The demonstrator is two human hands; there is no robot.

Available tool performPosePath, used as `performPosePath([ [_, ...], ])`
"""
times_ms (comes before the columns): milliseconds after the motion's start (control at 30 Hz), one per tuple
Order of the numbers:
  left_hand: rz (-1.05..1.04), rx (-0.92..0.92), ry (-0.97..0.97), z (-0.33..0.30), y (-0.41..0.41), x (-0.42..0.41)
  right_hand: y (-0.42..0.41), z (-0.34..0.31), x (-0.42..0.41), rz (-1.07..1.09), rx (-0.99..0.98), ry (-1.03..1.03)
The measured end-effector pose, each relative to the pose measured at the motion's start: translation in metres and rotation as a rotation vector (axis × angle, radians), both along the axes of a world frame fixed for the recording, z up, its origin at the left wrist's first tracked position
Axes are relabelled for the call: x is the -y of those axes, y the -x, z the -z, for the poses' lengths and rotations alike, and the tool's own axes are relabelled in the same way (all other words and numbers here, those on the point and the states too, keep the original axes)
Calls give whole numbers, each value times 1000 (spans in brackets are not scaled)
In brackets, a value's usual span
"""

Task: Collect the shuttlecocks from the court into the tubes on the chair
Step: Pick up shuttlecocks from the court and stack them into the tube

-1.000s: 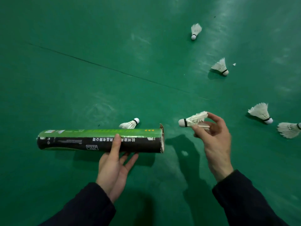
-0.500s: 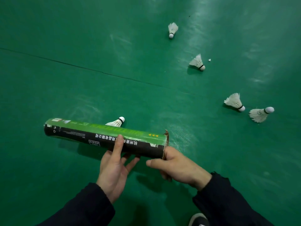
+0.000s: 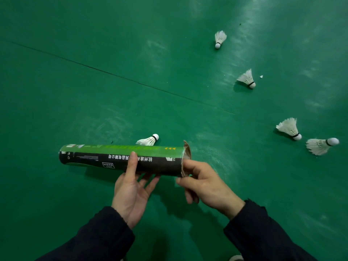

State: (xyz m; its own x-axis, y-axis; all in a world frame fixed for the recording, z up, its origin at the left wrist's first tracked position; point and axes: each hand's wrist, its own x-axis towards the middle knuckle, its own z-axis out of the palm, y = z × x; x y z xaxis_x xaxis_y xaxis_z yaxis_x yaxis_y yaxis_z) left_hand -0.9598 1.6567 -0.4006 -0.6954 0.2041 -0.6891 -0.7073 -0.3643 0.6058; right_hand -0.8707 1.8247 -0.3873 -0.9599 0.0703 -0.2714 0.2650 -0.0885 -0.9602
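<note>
Left hand (image 3: 131, 191) grips tube (image 3: 120, 159) mid-body, thumb over top. Right hand (image 3: 205, 185) at tube's torn open mouth, fingers curled, holding what: cannot tell. Tube contents hidden. Five shuttlecocks left on court: one (image 3: 148, 141) just behind tube, four (image 3: 290, 129) well right, beyond. Chair unseen.

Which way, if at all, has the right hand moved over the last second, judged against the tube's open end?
Yes. The right hand has moved left and down to the open end of the tube; earlier it held a shuttlecock off to that end's right.
</note>
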Motion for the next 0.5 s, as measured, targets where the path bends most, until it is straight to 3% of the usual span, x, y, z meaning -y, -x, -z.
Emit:
performPosePath([
  [67,-74,-1,28,1,9,17,15,-1,0,76,-15,139],
  [133,-195,-9,55,4,22,41,43,10,4,238,-39,73],
  [200,-287,-12,85,5,29,64,80,35,12,217,-55,-353],
  [267,-326,8,111,7,31,81,116,68,23,-35,-88,-758],
  [367,-344,51,127,9,29,95,141,104,39,-179,-40,-1011],
  [433,-348,66,131,9,30,98,134,110,41,9,-56,-1009],
  [500,-338,60,132,10,31,97,117,95,38,266,-33,-705],
])
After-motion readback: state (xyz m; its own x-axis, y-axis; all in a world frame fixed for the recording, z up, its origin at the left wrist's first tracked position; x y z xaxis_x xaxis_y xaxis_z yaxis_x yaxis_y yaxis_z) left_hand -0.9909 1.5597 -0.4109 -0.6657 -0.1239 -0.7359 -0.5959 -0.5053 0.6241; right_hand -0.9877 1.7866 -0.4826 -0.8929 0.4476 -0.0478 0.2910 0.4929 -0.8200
